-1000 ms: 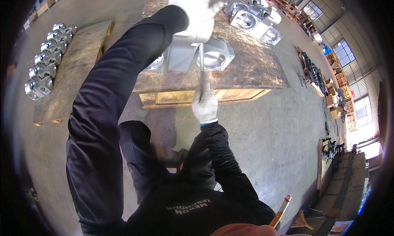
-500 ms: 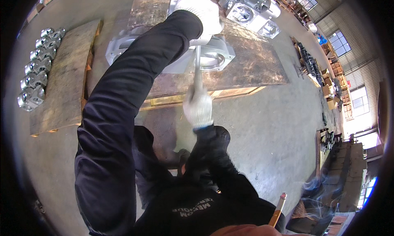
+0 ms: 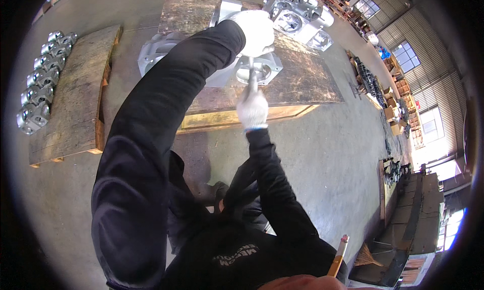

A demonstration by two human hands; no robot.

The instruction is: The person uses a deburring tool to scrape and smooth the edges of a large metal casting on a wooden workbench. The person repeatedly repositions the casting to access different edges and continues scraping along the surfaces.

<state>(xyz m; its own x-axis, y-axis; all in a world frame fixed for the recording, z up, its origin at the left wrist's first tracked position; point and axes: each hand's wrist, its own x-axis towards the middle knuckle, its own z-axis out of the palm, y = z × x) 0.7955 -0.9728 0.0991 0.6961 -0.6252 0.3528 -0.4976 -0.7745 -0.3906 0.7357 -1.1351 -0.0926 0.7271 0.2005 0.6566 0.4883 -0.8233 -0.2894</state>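
Observation:
My left hand [image 3: 256, 34], in a white knit glove, is over a silvery metal casting [image 3: 217, 78] with round openings, on a wooden pallet. It looks curled, but glare hides its fingers and whatever they may hold. My right hand [image 3: 252, 110], also gloved, is closed around a slim grey metal bar-shaped tool [image 3: 252, 76]. From this fist the tool points away across the casting's right round opening, and its far end reaches the underside of my left hand. Which kind of tool it is, I cannot tell.
The wooden pallet [image 3: 312, 83] also bears more silvery castings [image 3: 297, 20] at its far right. To the left, a second pallet [image 3: 75, 103] carries a row of castings [image 3: 38, 93]. A lit cigarette [image 3: 339, 254] juts in at the lower right. A broom [image 3: 367, 257] lies beyond it.
My right hand and the tool have moved forward, closer to the casting and to my left hand. My left hand appears slightly lower, and the whole view has shifted a little.

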